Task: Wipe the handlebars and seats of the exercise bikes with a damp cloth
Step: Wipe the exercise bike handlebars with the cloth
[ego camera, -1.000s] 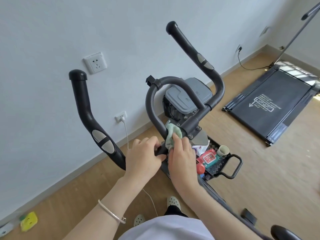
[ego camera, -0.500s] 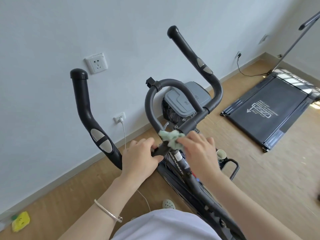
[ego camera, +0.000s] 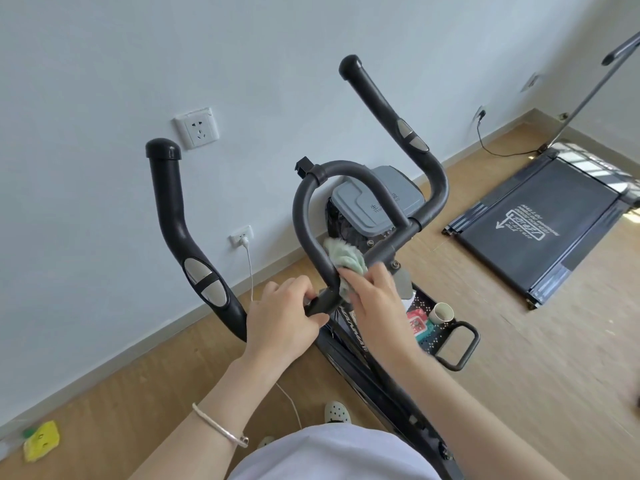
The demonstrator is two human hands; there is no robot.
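An exercise bike stands in front of me by the wall. Its dark handlebar loop [ego camera: 304, 209] curves up at the centre, with a long left grip [ego camera: 180, 223] and a long right grip [ego camera: 384, 109] rising either side, each with a silver pad. My left hand [ego camera: 284, 320] grips the base of the loop. My right hand [ego camera: 374, 296] holds a pale green cloth [ego camera: 346, 259] and presses it against the inner side of the loop near its base. The grey console [ego camera: 377, 199] sits behind the loop. The seat is out of view.
A black tray [ego camera: 453, 341] with a cup [ego camera: 443, 312] and a red packet sits low on the right. A folded treadmill [ego camera: 540, 230] lies on the wood floor to the right. Wall sockets [ego camera: 196, 128] and a white cable [ego camera: 250, 268] are on the left; a yellow item [ego camera: 41, 441] lies bottom left.
My right hand slid the cloth along the loop's base, out to the right and back against the bar. My left hand kept its grip. The view shifted slightly.
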